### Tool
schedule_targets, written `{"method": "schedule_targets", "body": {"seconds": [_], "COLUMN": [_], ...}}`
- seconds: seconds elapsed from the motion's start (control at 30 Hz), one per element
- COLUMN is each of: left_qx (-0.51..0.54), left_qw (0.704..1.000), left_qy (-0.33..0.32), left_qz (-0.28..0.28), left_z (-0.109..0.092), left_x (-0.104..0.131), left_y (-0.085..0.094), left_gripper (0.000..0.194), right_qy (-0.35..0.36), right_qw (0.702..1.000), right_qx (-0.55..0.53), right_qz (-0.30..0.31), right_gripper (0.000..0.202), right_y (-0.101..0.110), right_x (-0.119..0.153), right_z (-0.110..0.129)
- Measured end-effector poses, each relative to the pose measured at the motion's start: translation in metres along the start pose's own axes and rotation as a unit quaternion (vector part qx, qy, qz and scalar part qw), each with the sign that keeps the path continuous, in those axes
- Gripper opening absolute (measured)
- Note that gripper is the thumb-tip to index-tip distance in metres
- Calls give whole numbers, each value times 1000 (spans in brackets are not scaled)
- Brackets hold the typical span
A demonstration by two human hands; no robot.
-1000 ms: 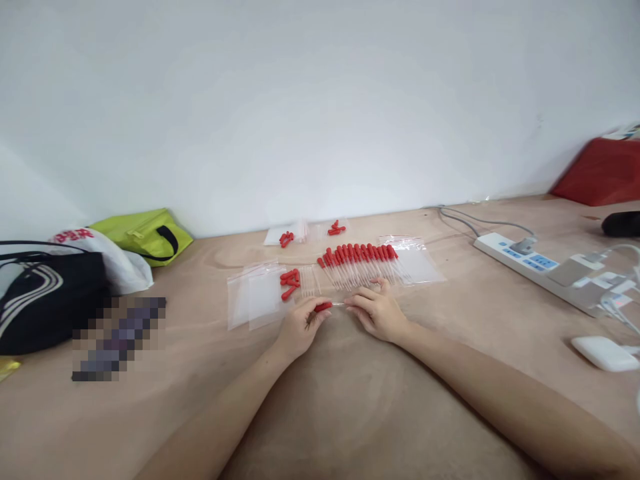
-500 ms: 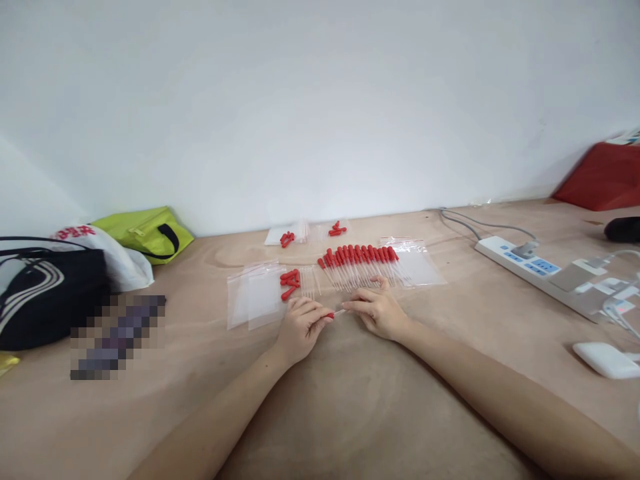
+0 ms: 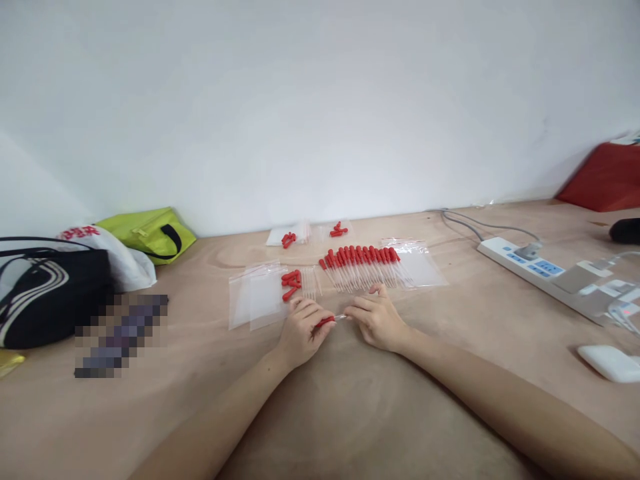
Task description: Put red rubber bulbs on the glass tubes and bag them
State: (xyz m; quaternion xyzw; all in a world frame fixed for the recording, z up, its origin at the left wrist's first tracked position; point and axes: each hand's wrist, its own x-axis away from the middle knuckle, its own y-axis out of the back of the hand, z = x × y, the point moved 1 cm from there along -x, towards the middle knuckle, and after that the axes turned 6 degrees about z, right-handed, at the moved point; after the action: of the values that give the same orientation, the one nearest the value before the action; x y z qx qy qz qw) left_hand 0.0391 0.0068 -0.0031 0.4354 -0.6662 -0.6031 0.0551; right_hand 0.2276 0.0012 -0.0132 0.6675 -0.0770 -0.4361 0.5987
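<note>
My left hand is closed on a red rubber bulb, pinched between thumb and fingers. A thin clear dropper tube lies in line with the bulb, its other end pinched in my right hand. The tube meets the bulb's mouth; how far inside it sits is hidden. Just beyond my hands, a fanned row of red-capped droppers lies with tips toward me. Loose red bulbs and several bare tubes lie beyond my left hand.
Clear zip bags lie left of the bulbs, and another zip bag lies under the row's right end. More bulbs are near the wall. At right are a power strip and a white case; a black bag stands left.
More of the red bulb now shows between my left fingers. My right fingers have closed up somewhat around the tube. The view has shifted slightly.
</note>
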Motion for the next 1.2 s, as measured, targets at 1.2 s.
{"method": "schedule_targets", "body": {"seconds": [1.2], "left_qx": [-16], "left_qw": [983], "left_qy": [127], "left_qz": [-132], "left_z": [29], "left_x": [1], "left_y": [3], "left_gripper": [27], "right_qy": [-349], "right_qw": [934], "right_qx": [-62], "right_qz": [31], "right_gripper": [21], "right_y": [-7], "right_x": [-55], "right_z": [-13]}}
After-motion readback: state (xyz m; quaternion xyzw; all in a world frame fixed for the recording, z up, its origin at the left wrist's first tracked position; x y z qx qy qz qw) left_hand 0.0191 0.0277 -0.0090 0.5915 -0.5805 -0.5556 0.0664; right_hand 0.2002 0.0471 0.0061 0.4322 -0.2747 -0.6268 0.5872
